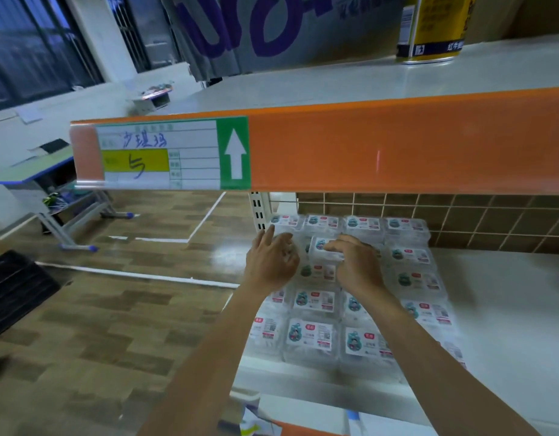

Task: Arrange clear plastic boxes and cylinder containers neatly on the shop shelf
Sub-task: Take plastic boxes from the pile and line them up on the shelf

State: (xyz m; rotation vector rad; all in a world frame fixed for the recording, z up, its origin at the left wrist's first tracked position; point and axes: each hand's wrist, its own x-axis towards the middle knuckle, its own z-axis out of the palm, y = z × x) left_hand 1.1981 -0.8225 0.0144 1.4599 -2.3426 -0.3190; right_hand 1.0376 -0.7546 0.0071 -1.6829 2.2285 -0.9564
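Observation:
Several clear plastic boxes (316, 300) with white and teal labels lie in rows on the white lower shelf (498, 297), under the orange shelf edge. One box (322, 248) sits raised on top of the second row from the back. My right hand (355, 262) rests on its right side, fingers curled over it. My left hand (272, 259) is at the left end of that row, fingers spread, touching the boxes beside the raised one. No cylinder containers show on this shelf.
The orange edge (397, 149) of the upper shelf with a price label (158, 155) hangs above my hands. A yellow can (435, 29) stands on the upper shelf. A desk (36, 174) stands left on the wooden floor. The lower shelf's right part is bare.

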